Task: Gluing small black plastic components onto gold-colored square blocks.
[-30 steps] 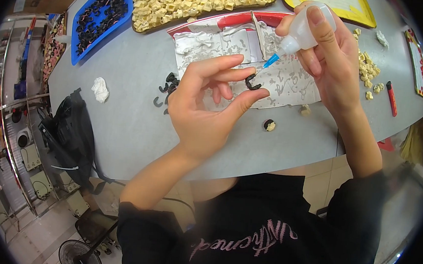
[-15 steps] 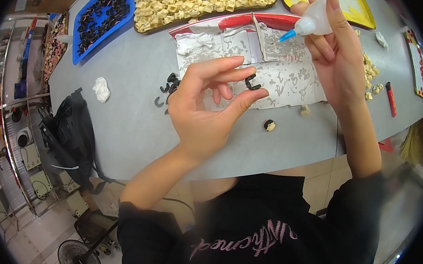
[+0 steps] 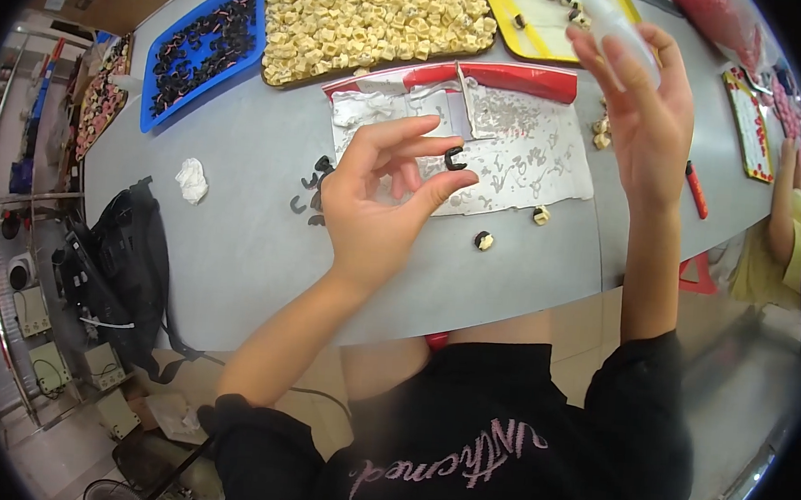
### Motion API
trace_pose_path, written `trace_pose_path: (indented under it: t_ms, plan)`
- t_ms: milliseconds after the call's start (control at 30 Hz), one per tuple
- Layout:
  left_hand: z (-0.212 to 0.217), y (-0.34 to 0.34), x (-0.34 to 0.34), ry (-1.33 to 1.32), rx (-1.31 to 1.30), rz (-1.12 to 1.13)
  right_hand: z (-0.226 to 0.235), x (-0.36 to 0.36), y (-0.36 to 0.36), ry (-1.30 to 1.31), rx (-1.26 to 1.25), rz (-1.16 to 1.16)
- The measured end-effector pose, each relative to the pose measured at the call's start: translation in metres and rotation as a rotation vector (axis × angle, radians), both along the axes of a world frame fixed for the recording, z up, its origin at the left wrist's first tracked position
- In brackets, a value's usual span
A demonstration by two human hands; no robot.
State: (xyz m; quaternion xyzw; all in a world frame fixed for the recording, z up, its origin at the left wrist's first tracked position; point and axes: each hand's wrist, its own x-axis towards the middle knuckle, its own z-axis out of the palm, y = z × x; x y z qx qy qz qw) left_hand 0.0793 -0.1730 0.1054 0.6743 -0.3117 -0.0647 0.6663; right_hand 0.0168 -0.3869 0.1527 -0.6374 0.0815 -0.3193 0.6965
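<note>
My left hand [image 3: 376,197] pinches a small black C-shaped piece [image 3: 452,160] between thumb and forefinger, above a stained white sheet [image 3: 517,170]. Off to the upper right, my right hand [image 3: 650,114] grips a translucent white squeeze bottle [image 3: 620,38], blurred and tilted; its nozzle cannot be made out. Several more black C-shaped pieces [image 3: 299,204] lie on the table beside my left hand. Below the sheet sit two small black-and-cream pieces, one nearer me [image 3: 484,241] and another at the sheet's edge [image 3: 541,215].
At the back stand a blue tray [image 3: 147,119] of black pieces, a dark-rimmed tray [image 3: 287,84] heaped with cream pieces, and a yellow tray [image 3: 517,46]. Crumpled tissue [image 3: 192,182] and a black bag [image 3: 116,263] lie left. A red pen-like tool [image 3: 696,190] and another person's arm [image 3: 782,207] are right.
My right hand has turned the bottle, whose blue nozzle pointed left toward the black piece before, and drawn it away. My left hand keeps its pinch. The whole view has shifted somewhat.
</note>
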Motion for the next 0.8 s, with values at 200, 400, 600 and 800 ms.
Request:
trace_pose_path:
  t_ms: [200, 400, 600, 800]
  plan:
    - [0.0, 0.001, 0.001, 0.097, -0.067, -0.005, -0.028, -0.033, 0.012, 0.245, -0.77, -0.157]
    - [0.006, -0.002, -0.005, 0.144, -0.091, -0.05, -0.056, -0.048, 0.018, 0.291, -1.116, -0.143]
    - [0.007, 0.0, -0.005, 0.135, -0.049, -0.007, -0.041, -0.059, 0.008, 0.256, -1.169, -0.145]
    - [0.006, 0.0, -0.004, 0.046, -0.052, 0.001, -0.035, -0.072, -0.024, 0.455, -1.129, -0.202]
